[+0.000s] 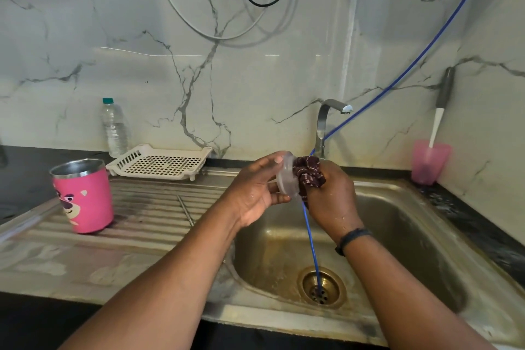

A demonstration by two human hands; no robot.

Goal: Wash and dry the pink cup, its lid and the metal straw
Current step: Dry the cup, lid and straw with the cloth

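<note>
The pink cup (pixel 85 196), with a bear face and a steel rim, stands upright on the ribbed drainboard (pixel 159 207) at the left. Over the sink (pixel 397 236), my left hand (pixel 255 190) grips the clear lid (pixel 287 176) by its edge, held on its side. My right hand (pixel 332 196) holds a dark maroon patterned cloth (pixel 308 176) bunched against the lid's face. A thin metal rod (pixel 186 210) lies on the drainboard; I cannot tell whether it is the straw.
A steel tap (pixel 326 122) stands behind the sink, and a blue hose (pixel 312 250) runs down into the drain (pixel 321 288). A white plastic rack (pixel 162 162) and a water bottle (pixel 113 128) stand at the back left. At the right is a pink tumbler (pixel 429 162) with a brush.
</note>
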